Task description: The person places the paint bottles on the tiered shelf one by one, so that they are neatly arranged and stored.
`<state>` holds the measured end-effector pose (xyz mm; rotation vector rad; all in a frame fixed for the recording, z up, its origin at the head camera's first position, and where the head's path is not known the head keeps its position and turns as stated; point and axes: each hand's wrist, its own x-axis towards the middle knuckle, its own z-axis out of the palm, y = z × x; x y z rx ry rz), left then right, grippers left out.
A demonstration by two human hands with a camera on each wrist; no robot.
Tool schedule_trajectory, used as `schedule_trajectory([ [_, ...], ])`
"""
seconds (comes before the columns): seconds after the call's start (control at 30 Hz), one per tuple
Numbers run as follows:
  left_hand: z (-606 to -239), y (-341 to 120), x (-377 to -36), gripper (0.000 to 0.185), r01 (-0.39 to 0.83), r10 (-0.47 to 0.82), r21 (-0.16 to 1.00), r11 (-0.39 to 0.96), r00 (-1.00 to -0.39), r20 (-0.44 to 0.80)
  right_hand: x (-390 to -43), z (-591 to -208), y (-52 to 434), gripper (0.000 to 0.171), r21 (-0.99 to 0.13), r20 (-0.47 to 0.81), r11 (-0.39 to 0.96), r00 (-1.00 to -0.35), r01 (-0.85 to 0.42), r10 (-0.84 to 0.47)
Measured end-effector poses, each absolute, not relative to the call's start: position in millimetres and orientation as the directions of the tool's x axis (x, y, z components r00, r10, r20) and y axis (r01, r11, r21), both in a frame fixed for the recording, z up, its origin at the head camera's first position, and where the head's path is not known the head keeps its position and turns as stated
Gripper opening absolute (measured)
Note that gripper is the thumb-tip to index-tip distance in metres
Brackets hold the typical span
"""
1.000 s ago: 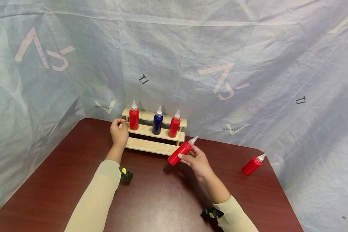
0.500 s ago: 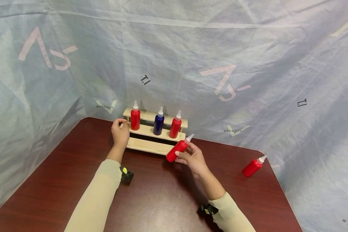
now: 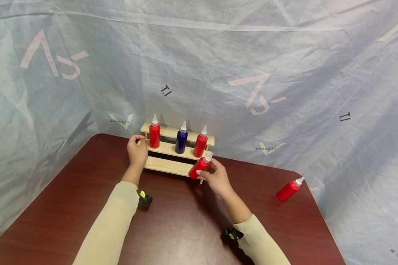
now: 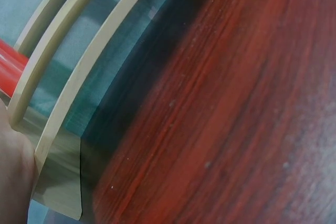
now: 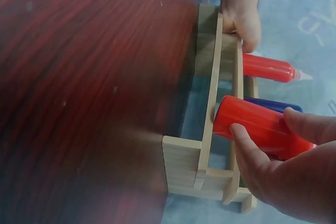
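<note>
My right hand (image 3: 219, 179) holds a red squeeze bottle (image 3: 198, 168) with a white nozzle, thumb on one side and fingers on the other. The bottle leans, nozzle up to the right, its base right at the right end of the lowest step of a tiered wooden rack (image 3: 167, 165). In the right wrist view the bottle's base (image 5: 229, 116) overlaps the front slat. At the rack's left end, my left hand (image 3: 137, 151) grips the frame with curled fingers. On the middle step stand a red bottle (image 3: 154, 137), a blue bottle (image 3: 181, 142) and another red bottle (image 3: 200, 145).
One more red bottle (image 3: 288, 190) is on the dark red wooden table (image 3: 172, 228), near its right edge. Behind the rack hangs a grey-blue sheet (image 3: 192, 66) with printed letters. A black strap device (image 3: 144, 200) sits on the left wrist.
My right hand has carried the red bottle left and slightly up, from beside the rack's right corner onto the end of the lowest step. The left hand keeps its place on the rack.
</note>
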<state>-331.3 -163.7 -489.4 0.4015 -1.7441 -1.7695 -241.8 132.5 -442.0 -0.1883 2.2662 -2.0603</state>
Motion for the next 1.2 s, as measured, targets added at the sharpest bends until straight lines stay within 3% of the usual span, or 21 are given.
schedule_trajectory([
  [0.4,-491.0,-164.1,-330.8,0.017,0.202,-0.608,0.978,0.055,-0.770,0.193,-250.1,-442.7,122.6,0.047,-0.915,0.148,0.346,-0.970,-0.209,-0.195],
  [0.73,-490.9,-163.9,-331.8,0.017,0.201,-0.609,0.978,0.063,-0.768,0.197,-263.3,-437.9,115.2,0.053,-0.862,0.149,0.427,-0.942,-0.273,-0.301],
  [1.2,-490.0,-163.4,-330.8,0.018,0.194,-0.607,0.980,0.054,-0.773,0.187,-267.4,-440.3,110.6,0.054,-0.808,0.201,0.477,-0.923,-0.346,-0.328],
])
